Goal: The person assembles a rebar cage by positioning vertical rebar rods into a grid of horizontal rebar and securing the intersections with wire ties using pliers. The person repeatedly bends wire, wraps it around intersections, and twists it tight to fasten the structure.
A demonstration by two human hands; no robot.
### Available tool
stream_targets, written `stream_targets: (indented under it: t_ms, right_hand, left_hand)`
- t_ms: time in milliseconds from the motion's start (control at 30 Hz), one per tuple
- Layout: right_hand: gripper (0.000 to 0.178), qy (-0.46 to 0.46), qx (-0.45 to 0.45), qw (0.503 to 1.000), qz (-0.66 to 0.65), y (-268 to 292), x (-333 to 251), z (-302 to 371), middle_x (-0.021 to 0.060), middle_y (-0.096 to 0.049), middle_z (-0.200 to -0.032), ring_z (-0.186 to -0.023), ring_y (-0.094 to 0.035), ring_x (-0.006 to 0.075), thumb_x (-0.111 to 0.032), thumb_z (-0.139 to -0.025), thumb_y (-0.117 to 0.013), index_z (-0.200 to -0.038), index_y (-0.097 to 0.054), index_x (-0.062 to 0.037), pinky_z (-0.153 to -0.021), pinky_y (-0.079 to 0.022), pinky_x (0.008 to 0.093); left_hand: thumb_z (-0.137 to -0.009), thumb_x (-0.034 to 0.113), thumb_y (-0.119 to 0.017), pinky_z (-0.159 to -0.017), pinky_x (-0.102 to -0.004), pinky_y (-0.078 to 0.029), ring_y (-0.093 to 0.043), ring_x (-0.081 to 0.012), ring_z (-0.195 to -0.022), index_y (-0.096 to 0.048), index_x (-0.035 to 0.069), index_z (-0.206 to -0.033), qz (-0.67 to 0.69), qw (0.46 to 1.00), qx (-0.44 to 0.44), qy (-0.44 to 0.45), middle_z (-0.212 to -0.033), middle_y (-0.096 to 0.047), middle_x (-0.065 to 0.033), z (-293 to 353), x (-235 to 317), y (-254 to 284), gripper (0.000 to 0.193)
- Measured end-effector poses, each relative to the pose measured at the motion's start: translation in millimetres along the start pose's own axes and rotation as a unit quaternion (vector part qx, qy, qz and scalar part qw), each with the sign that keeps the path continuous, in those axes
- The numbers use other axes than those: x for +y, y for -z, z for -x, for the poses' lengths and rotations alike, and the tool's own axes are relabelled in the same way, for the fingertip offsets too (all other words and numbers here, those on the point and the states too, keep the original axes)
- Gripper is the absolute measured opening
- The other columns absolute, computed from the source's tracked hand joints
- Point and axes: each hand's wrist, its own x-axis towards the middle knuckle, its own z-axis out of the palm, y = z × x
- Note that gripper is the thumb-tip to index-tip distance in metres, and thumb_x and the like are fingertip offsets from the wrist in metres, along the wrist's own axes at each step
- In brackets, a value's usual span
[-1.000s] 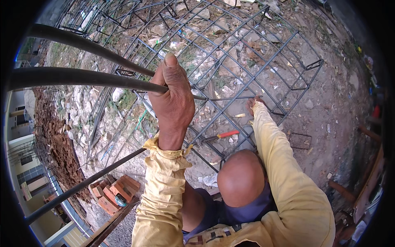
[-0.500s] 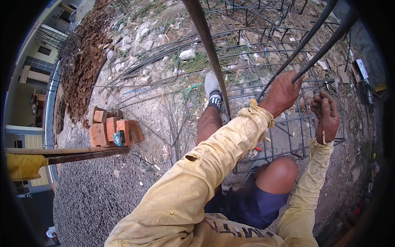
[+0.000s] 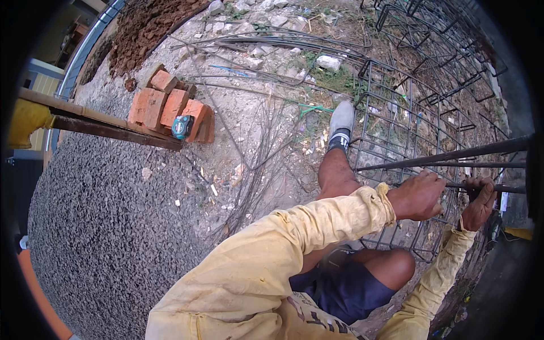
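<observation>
Both hands are closed around steel: the left hand [image 3: 418, 195] is fisted on a long rebar rod [image 3: 453, 156] that runs roughly level, out to the person's right, and the right hand [image 3: 479, 199] wraps a parallel lower rod [image 3: 513, 188] just beside it, farther along. Below them lies the welded rebar cage [image 3: 396, 130], the sneakered foot [image 3: 341, 122] at its edge; a brick stack [image 3: 170, 107] sits well apart.

Rebar cage [image 3: 419, 122] blocks right; gravel [image 3: 113, 226] left open.
</observation>
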Motion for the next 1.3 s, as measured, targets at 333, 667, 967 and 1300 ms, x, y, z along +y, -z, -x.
stream_targets:
  t_ms: [333,667,967,1300]
  right_hand:
    - [0.033,-0.019,0.029,0.999,0.042,3.9,-17.8,-1.6,0.0111,-0.057,-0.100,-0.091,-0.059,0.0225,-0.030,-0.103,-0.037,-0.107,-0.052,0.0001,-0.087,-0.051,0.0363]
    - [0.024,-0.046,-0.002,0.999,-0.014,21.5,-12.3,-2.2,0.0092,-0.051,-0.094,-0.093,-0.055,0.0267,-0.026,-0.100,-0.046,-0.101,-0.049,-0.0027,-0.090,-0.042,0.0411]
    - [0.030,-0.036,0.030,0.997,0.068,-5.6,-28.8,5.0,0.0061,-0.055,-0.095,-0.089,-0.060,0.0191,-0.033,-0.102,-0.041,-0.105,-0.050,-0.0050,-0.073,-0.051,0.0316]
    - [0.029,0.000,-0.056,0.998,0.036,5.7,-29.8,3.3,0.0025,-0.058,-0.088,-0.084,-0.064,0.0140,-0.033,-0.102,-0.042,-0.103,-0.053,-0.0071,-0.064,-0.052,0.0248]
  left_hand:
    - [-0.088,0.033,-0.061,-0.092,-0.0445,-0.045,-0.059,-0.0390,-0.104,-0.052,-0.005,-0.122,-0.177,0.802,0.317,0.475,-0.112,-0.061,-0.0262,267.0,-321.4,159.7,0.052]
    - [-0.091,0.027,-0.049,-0.090,-0.0532,-0.045,-0.057,-0.0444,-0.105,-0.058,0.007,-0.115,-0.219,0.736,0.193,0.611,-0.109,-0.061,-0.0248,278.7,-410.3,137.2,0.032]
    - [-0.097,0.031,-0.047,-0.070,-0.0364,-0.049,-0.065,-0.0271,-0.072,-0.064,0.007,-0.116,-0.078,0.791,0.385,0.470,-0.078,-0.067,-0.0174,278.5,-357.4,169.1,0.035]
    - [-0.101,0.027,-0.046,-0.069,-0.0268,-0.051,-0.067,-0.0172,-0.078,-0.057,0.002,-0.124,0.087,0.853,0.502,0.113,-0.090,-0.070,-0.0100,101.7,-146.9,335.2,0.036]
